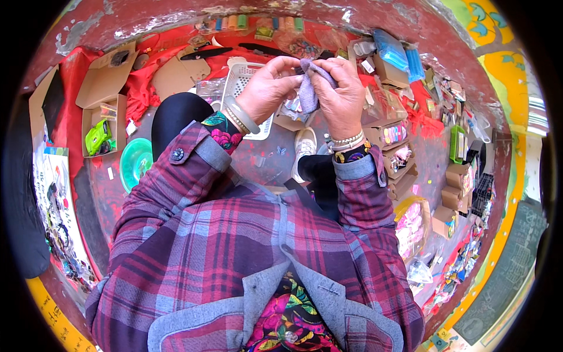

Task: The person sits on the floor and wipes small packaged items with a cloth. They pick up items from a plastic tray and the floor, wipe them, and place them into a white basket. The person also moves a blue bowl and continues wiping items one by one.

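Observation:
In front of my chest, a small purple-grey cloth (308, 97) is held up between my two hands. My left hand (264, 91) pinches its upper edge with thumb and fingertips. Bent fingers of my right hand (343, 100) grip the other side, and part of the cloth hangs down between the hands. Whether it is a sock or a plain rag I cannot tell. A white plastic basket (233, 87) stands just beyond my left hand, partly hidden by it. Below the cloth, my white shoe (304, 146) rests on the floor.
An open cardboard box (88, 126) with a green packet (98, 138) and a green basin (136, 165) are at left. Cardboard boxes (400, 161) of small goods line the right. Blue packs (391, 50) lie far right, and red cloth (141, 91) covers ground further back.

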